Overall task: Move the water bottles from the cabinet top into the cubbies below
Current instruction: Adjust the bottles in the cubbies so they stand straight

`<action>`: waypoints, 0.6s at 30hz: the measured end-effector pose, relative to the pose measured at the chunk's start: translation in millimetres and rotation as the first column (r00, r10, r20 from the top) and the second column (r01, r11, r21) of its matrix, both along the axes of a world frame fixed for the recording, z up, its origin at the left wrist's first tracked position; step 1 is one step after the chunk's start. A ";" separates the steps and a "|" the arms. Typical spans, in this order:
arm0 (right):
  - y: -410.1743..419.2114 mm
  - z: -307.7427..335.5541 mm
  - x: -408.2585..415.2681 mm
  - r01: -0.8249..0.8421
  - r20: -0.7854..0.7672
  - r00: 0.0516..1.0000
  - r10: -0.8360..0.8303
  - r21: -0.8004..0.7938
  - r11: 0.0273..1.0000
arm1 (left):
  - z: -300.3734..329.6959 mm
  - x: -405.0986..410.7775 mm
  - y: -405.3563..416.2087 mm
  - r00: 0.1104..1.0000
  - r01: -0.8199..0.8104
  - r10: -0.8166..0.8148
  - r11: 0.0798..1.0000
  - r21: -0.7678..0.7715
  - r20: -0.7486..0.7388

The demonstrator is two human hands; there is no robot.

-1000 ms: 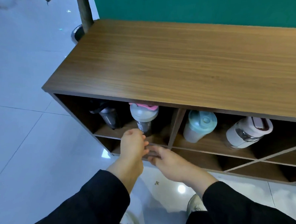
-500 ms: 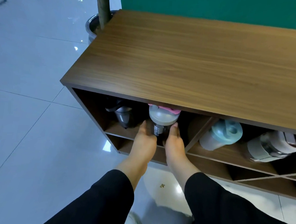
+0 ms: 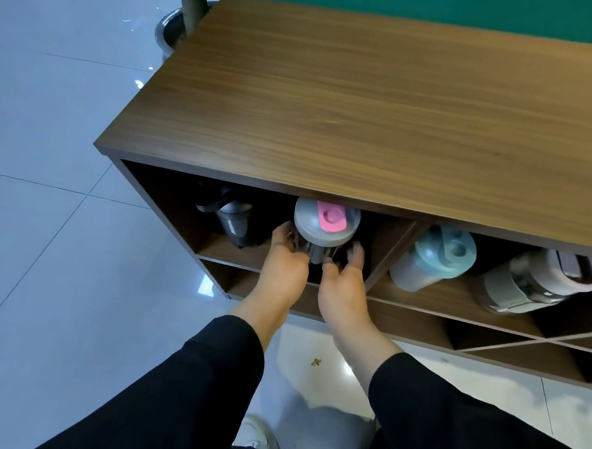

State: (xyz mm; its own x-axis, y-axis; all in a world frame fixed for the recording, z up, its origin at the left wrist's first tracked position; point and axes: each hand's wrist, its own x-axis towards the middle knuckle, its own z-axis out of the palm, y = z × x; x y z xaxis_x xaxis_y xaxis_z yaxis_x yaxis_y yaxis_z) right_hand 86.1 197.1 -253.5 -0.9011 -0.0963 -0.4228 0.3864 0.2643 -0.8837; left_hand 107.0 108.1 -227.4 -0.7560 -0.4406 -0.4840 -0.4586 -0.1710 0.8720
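Note:
A wooden cabinet [image 3: 362, 107] has a bare top and open cubbies below. In the upper left cubby a dark bottle with a grey lid and pink flap [image 3: 325, 222] tilts toward me. My left hand [image 3: 285, 268] cups its left side and my right hand [image 3: 342, 288] its right side, with the fingers reaching into the cubby. A black bottle [image 3: 235, 217] stands to its left in the same cubby. The cubby to the right holds a teal-lidded bottle [image 3: 437, 255] and a white and grey bottle [image 3: 538, 285], both leaning.
Lower cubbies with diagonal dividers [image 3: 487, 344] run beneath the shelf. A metal plant pot [image 3: 170, 35] with a trunk [image 3: 193, 2] stands on the tiled floor at the cabinet's far left corner. A green wall backs the cabinet. My shoe [image 3: 259, 438] is below.
Both hands rose from the shelf edge into the left cubby and closed around the grey-lidded bottle. Its lid now tips more toward me. My view shifted left.

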 end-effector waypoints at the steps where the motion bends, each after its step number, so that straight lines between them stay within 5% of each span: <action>1: 0.9 0.6 -0.3 -0.028 -0.001 1.000 0.028 0.005 1.000 | -0.4 1.9 1.9 1.000 0.011 -0.011 1.000 -0.009 -0.009; 18: 5.2 9.6 13.8 -0.082 0.009 0.997 0.082 0.005 0.997 | -15.9 -8.6 -8.5 0.987 0.163 -0.162 0.986 0.043 -0.017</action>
